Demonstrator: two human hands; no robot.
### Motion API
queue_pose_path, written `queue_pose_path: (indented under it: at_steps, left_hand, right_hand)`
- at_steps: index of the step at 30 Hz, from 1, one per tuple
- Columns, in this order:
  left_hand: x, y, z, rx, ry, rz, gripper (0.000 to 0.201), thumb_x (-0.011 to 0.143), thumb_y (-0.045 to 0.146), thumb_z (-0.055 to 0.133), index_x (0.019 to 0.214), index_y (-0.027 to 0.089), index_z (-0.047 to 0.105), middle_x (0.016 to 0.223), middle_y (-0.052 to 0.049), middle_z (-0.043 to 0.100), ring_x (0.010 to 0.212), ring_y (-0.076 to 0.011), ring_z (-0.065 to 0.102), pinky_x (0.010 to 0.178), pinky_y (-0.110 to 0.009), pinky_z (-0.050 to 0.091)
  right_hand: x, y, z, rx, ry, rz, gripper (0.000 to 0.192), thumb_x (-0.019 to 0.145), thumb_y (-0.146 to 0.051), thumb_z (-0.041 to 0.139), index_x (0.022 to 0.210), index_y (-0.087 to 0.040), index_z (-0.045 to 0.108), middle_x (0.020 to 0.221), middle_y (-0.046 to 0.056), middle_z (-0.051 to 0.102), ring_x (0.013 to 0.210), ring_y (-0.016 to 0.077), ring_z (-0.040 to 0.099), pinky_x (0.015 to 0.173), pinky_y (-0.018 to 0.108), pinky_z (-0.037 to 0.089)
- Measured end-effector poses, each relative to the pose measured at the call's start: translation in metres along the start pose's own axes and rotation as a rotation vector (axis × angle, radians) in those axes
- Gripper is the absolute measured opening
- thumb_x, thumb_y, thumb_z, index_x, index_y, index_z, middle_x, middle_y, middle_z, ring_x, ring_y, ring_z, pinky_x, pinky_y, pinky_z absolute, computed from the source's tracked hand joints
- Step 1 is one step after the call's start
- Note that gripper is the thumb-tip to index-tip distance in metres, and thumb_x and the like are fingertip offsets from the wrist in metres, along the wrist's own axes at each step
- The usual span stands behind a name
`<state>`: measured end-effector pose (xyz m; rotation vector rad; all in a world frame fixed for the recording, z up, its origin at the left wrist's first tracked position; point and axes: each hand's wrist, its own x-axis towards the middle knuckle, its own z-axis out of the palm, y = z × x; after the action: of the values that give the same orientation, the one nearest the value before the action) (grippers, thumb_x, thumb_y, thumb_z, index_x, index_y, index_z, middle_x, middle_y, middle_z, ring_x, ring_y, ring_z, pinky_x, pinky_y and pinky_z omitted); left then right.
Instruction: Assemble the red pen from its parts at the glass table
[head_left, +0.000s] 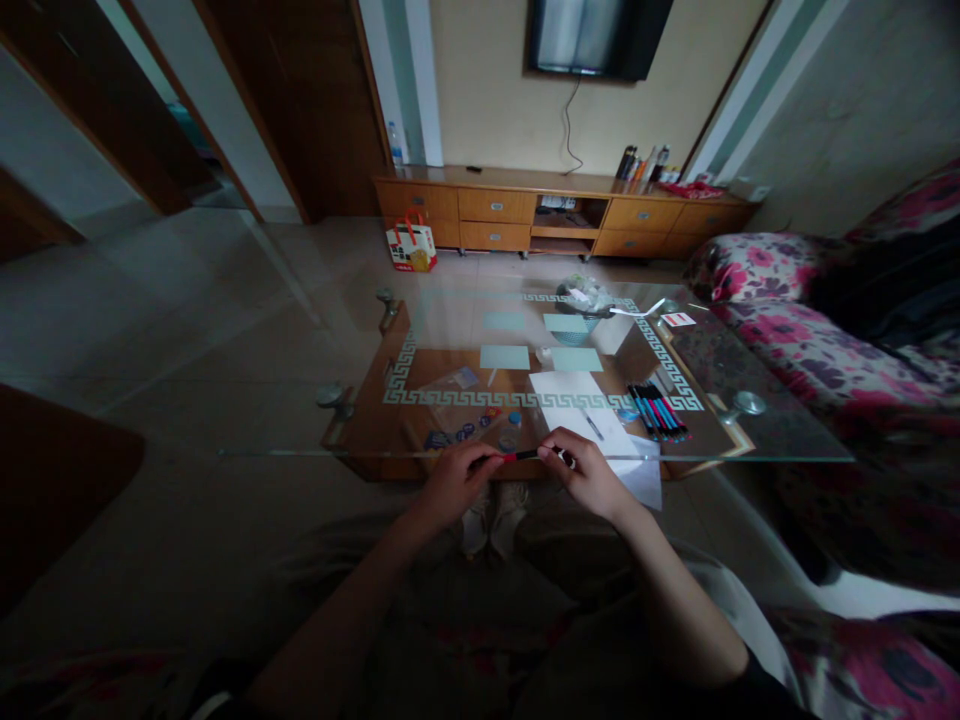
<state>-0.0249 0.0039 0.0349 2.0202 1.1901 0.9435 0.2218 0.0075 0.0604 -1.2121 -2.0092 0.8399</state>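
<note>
Red-black pen (529, 455), level, held

- Glass table top (780, 440): clear plate with a patterned border, resting on metal studs (742, 403) above a wooden frame (375, 395).
- White paper sheets (577, 400): near the front edge, with a single pen (592, 425) on them.
- Row of pens (660, 410): just right of the sheets.
- Plastic bag (457, 395) and small round badges (480, 428): front left.
- Bowl (581, 322): far side.
- Red-and-white card (678, 320): far right.
</note>
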Motion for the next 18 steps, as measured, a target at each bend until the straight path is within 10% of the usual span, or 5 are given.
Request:
queue_pose_path:
  at_steps: [18]
  left_hand:
    - [-0.0026, 0.0011, -0.0013, 0.053, 0.122, 0.139, 0.014, 0.092, 0.032, 0.064, 0.097, 0.022, 0.073, 0.092, -0.006, 0.071, 0.090, -0.0193, 0.064, 0.086, -0.034, 0.050]
  right_hand:
    - [0.0007, 0.0030, 0.0042, 0.121, -0.060, 0.041, 0.039, 0.099, -0.050, 0.045, 0.076, -0.021, 0.056, 0.072, 0.000, 0.051, 0.071, 0.0159, 0.050, 0.066, 0.027, 0.039]
